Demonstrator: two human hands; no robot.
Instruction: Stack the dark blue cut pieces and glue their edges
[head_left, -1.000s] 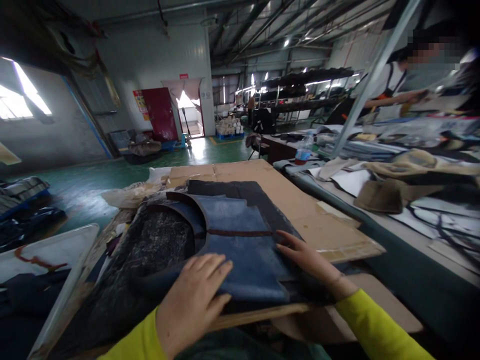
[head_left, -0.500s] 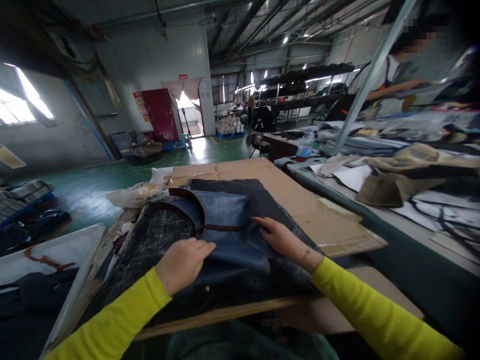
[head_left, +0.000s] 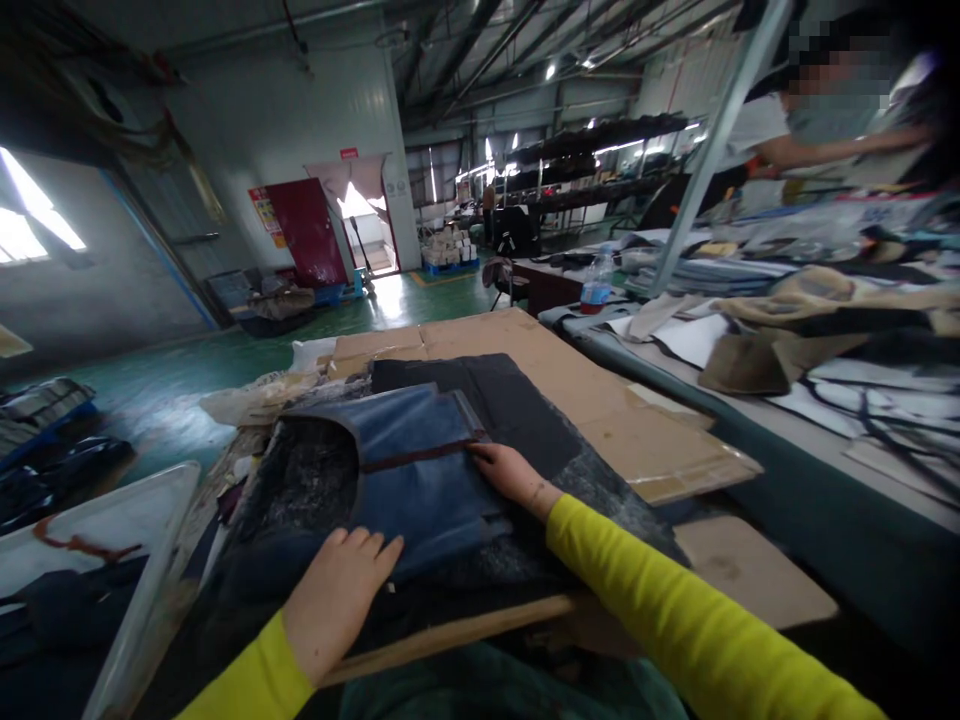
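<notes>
A dark blue leather piece (head_left: pixel 420 470) with a brown seam line lies on a stack of black material (head_left: pixel 315 480) at the table's near edge. My left hand (head_left: pixel 334 595) rests flat on the blue piece's near end, fingers together. My right hand (head_left: pixel 510 472) lies on its right edge by the seam, fingers pressing the edge. Both sleeves are yellow.
Brown cardboard (head_left: pixel 600 400) covers the table behind the stack. A white tray (head_left: pixel 112 520) sits at the left. A long bench (head_left: pixel 787 420) with fabric scraps and a water bottle (head_left: pixel 598 285) runs along the right, where another person (head_left: pixel 772 130) works. A metal pole (head_left: pixel 712 150) rises there.
The blue piece has shifted left and away on the stack. My right hand moved left along its edge, and my left hand drew back toward me and flattened.
</notes>
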